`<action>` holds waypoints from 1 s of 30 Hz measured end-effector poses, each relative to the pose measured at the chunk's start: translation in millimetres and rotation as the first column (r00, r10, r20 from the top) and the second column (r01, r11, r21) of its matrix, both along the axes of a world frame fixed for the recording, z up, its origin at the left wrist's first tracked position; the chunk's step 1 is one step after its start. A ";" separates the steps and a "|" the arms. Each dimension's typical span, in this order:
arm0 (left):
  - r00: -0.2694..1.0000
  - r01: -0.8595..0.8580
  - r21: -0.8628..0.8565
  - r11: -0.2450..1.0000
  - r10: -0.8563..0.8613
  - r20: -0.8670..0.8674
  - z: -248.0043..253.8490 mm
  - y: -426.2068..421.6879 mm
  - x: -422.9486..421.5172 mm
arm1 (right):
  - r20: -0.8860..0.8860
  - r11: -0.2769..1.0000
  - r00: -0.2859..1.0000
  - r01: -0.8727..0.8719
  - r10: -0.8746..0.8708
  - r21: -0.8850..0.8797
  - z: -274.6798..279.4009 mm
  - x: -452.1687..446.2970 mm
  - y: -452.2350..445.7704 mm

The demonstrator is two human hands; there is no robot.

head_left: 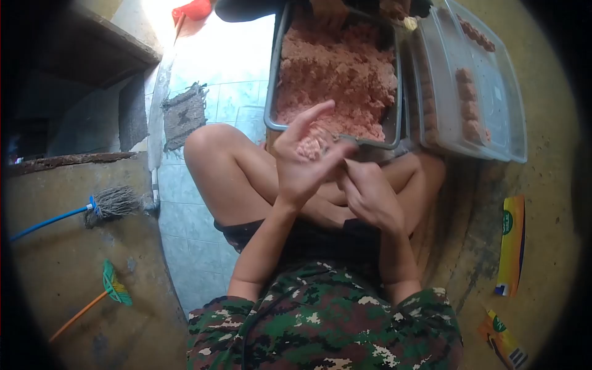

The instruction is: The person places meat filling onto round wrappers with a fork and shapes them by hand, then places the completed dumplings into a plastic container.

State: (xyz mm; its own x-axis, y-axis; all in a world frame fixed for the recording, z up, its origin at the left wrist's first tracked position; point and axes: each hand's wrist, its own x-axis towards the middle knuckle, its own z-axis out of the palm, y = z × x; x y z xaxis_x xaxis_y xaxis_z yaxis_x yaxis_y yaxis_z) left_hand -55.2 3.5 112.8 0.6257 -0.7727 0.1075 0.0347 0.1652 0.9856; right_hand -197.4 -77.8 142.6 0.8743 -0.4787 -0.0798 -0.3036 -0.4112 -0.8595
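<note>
A small lump of pink ground meat (310, 147) rests in the palm of my left hand (295, 169), whose thumb and fingers are spread and partly blurred. Close beside its fingertips, my right hand (373, 194) has its fingers bent and pressed together; anything between them is hidden. Both hands are above my crossed legs, at the near edge of a grey tub (269, 92). Inside the tub lies a large mass of ground meat (339, 74), heaped toward the far side.
Another person's hand (330, 11) reaches into the tub's far end. Stacked clear plastic trays (493, 111) at right hold rows of shaped meat (468, 105). Yellow packets (510, 246) lie on the right floor. A mop (111, 206), a green brush (116, 285) and a grey rag (185, 117) are at left.
</note>
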 end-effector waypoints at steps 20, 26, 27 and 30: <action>0.991 0.131 -0.096 0.987 -0.132 -0.001 -5.9 7.3 28.9 | -0.457 0.702 0.882 -0.255 -0.113 -0.665 23.3 51.8 -98.9; 0.991 0.004 -0.283 0.959 -0.042 -0.128 -19.6 22.1 46.8 | -0.488 0.494 0.863 -0.484 0.132 -0.722 -52.7 71.6 -106.5; 0.988 0.010 -0.262 0.965 -0.051 -0.148 -21.9 23.4 41.7 | -0.404 0.544 0.908 -0.396 0.110 -0.740 -34.0 58.6 -101.0; 0.983 -0.071 -0.197 0.978 0.035 -0.183 -24.1 4.2 33.7 | -0.215 0.762 0.976 -0.162 0.031 -0.627 31.6 41.5 -81.3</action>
State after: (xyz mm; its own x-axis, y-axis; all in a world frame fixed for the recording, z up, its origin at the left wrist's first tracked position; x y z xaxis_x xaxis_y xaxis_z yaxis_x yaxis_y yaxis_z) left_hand -21.5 7.7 88.7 0.6883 -0.7116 0.1412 0.1916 0.3660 0.9107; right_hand -155.9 -159.1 174.2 0.9194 -0.3898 0.0519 -0.3543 -0.8785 -0.3206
